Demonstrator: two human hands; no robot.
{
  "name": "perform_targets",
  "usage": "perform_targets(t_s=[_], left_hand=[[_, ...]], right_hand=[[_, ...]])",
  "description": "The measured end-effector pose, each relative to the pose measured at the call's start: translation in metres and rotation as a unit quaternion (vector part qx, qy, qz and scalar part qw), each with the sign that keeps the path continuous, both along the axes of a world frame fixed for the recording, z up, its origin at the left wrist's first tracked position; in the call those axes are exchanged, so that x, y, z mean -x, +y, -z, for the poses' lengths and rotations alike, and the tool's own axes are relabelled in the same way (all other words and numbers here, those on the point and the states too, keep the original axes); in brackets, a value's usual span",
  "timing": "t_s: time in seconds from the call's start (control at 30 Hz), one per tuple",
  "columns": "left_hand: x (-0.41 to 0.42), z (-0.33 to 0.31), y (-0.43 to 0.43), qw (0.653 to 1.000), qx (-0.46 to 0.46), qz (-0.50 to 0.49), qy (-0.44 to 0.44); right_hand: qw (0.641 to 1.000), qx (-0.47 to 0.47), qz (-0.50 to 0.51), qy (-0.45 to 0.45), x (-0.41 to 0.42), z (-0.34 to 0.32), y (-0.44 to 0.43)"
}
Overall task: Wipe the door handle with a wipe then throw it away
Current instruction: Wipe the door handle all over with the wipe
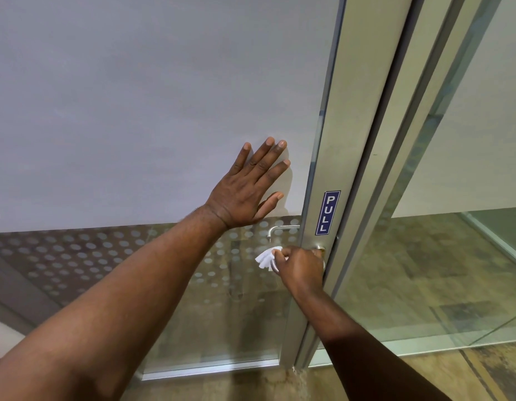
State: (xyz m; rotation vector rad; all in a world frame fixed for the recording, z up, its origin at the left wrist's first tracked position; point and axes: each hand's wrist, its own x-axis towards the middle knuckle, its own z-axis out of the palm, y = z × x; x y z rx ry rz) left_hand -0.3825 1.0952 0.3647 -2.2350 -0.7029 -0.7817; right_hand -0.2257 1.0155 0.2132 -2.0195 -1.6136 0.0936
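Observation:
My right hand (300,264) is closed around a white wipe (265,257) and wrapped over the near door handle (320,248) on the metal door frame. Most of that handle is hidden under the hand and wipe; only its base at the frame shows. The wipe's folded edges stick out to the left of my fingers. My left hand (249,189) lies flat with fingers spread on the frosted glass door (135,111), just above and left of the handle. A second silver lever (280,229) shows through the glass on the far side.
A blue PULL sign (327,212) is stuck on the aluminium door frame (355,140) right above the handle. Clear glass panels (468,169) stand to the right. The lower door glass has a dotted frosted pattern. Brown patterned floor (424,377) lies below.

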Motion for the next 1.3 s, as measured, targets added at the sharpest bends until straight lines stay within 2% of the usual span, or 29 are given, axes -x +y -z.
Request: perform_targets(t_s=[0.1,0.2,0.27,0.43,0.63,0.73,0.87,1.03,1.13,1.23,1.3], left_hand=[[-0.001,-0.001,-0.005,1.000,0.023,0.002,-0.005],[-0.004,0.009,-0.017,0.999,0.045,0.026,-0.010],[-0.011,0.024,-0.030,0.997,0.054,0.058,-0.025],[-0.037,0.062,-0.069,0.970,0.161,0.068,-0.169],[-0.054,0.077,-0.092,0.926,0.293,0.034,-0.234],[-0.063,0.076,-0.100,0.880,0.377,0.024,-0.287],[-0.073,0.072,-0.107,0.791,0.506,0.031,-0.341],[-0.086,0.069,-0.121,0.689,0.584,0.047,-0.426],[-0.087,0.066,-0.125,0.662,0.590,0.066,-0.457],[-0.085,0.064,-0.131,0.648,0.614,0.100,-0.439],[-0.086,0.063,-0.133,0.641,0.626,0.088,-0.435]], right_hand=[[0.991,-0.046,0.005,0.128,-0.014,-0.006,-0.010],[0.954,-0.061,0.002,0.293,-0.023,-0.015,-0.019],[0.927,-0.076,0.005,0.368,-0.028,-0.022,-0.024],[0.870,-0.111,0.006,0.480,-0.044,-0.039,-0.037],[0.780,-0.104,-0.026,0.617,-0.061,-0.059,-0.059],[0.771,-0.105,-0.061,0.625,-0.068,-0.066,-0.069],[0.781,-0.116,-0.086,0.607,-0.075,-0.066,-0.077],[0.760,-0.149,-0.078,0.627,-0.078,-0.066,-0.081],[0.753,-0.161,-0.080,0.633,-0.079,-0.066,-0.083],[0.755,-0.155,-0.082,0.632,-0.079,-0.066,-0.083],[0.751,-0.141,-0.083,0.640,-0.078,-0.066,-0.083]])
